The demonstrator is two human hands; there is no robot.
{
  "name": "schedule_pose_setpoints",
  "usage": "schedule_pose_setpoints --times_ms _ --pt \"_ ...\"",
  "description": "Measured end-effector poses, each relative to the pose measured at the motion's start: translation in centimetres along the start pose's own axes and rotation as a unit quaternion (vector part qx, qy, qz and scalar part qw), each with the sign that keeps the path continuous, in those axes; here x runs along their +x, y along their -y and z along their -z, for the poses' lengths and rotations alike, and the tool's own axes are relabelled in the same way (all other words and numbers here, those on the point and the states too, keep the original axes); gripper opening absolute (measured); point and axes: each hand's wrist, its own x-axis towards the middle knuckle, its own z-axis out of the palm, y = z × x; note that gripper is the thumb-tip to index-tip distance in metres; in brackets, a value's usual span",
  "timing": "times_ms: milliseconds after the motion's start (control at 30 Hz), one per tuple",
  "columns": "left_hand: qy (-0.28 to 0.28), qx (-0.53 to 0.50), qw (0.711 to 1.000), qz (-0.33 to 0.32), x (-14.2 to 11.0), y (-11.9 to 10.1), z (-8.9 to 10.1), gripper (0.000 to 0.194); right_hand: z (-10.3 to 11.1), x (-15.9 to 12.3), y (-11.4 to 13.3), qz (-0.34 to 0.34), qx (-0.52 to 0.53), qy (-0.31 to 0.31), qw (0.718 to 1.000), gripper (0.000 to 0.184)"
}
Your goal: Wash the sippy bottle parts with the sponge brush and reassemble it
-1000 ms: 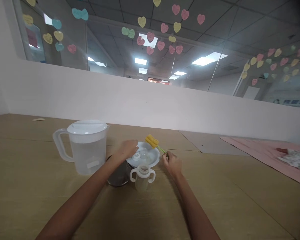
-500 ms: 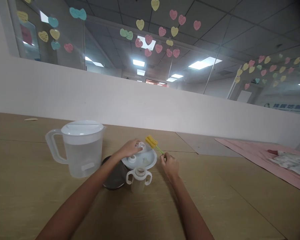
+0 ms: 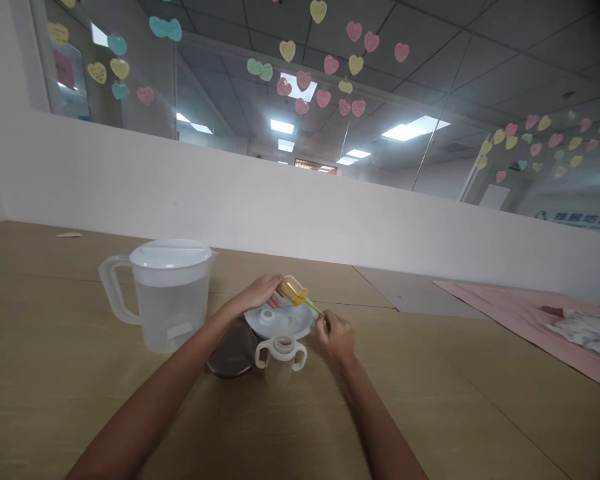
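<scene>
My left hand (image 3: 260,293) grips a clear domed bottle cap (image 3: 291,283) above a white bowl (image 3: 260,331). My right hand (image 3: 337,337) pinches the green handle of a sponge bottle brush (image 3: 313,306). The brush's yellow sponge head sits inside the cap, showing through its clear wall. In the bowl lies a white bottle collar (image 3: 267,317), along with a pale piece too indistinct to name. Just in front stands an uncapped baby bottle (image 3: 280,369) with two white side handles, upright and touched by neither hand.
Left of the bowl is a dark round dish (image 3: 233,353), partly behind my left forearm. A lidded clear pitcher (image 3: 173,310) of water stands farther left. On the right, a pink cloth (image 3: 500,307) carries a patterned bundle. A white wall (image 3: 300,213) runs behind the table.
The yellow sponge head, previously apart from the cap, is now inside it. My left hand has raised the cap off the bowl and tilted it toward the brush. The view shifted slightly.
</scene>
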Motion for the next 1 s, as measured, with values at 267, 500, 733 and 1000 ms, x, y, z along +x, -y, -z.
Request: schedule_pose_setpoints --times_ms 267,500,733,1000 --pt "0.056 0.232 0.961 -0.139 -2.5 -3.2 0.8 0.027 0.2 -0.3 -0.3 -0.012 0.036 -0.015 0.999 0.026" --pt "0.143 0.151 0.964 -0.165 -3.7 -4.7 2.1 0.037 0.1 -0.4 0.0 -0.009 0.088 0.01 0.996 0.026" --pt "0.109 0.282 0.949 -0.085 -3.7 -4.8 2.3 0.04 0.3 -0.2 0.3 0.058 0.059 -0.037 0.996 0.027" --pt "0.046 0.46 0.884 -0.073 -4.4 -5.3 5.4 0.042 0.2 0.2 -0.4 0.084 -0.013 -0.056 0.995 0.024"
